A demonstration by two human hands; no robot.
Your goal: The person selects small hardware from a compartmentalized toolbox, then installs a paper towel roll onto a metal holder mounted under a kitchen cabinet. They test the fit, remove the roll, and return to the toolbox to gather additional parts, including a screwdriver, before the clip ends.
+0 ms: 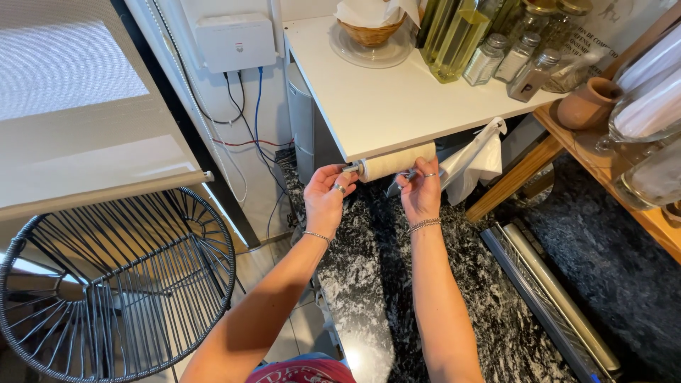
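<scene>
The bare cardboard roll (396,162) hangs under the white shelf (383,106), its long axis running 8 to 2 o'clock. The left hand (328,198) pinches the holder's end at 8 o'clock; the right hand (420,190) has its fingers closed beneath the roll's middle. 3 shakers (512,62) and yellow bottles (454,35) stand at 1 o'clock.

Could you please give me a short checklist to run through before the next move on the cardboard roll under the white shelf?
1. Left hand at the end of the cardboard roll: ok.
2. Right hand under the roll: ok.
3. Roll seated on its metal holder: cannot tell.
4. White plastic bag clear of the roll: not ok, it hangs right beside it.
5. Bottles and shakers standing upright on the white shelf: ok.
</scene>
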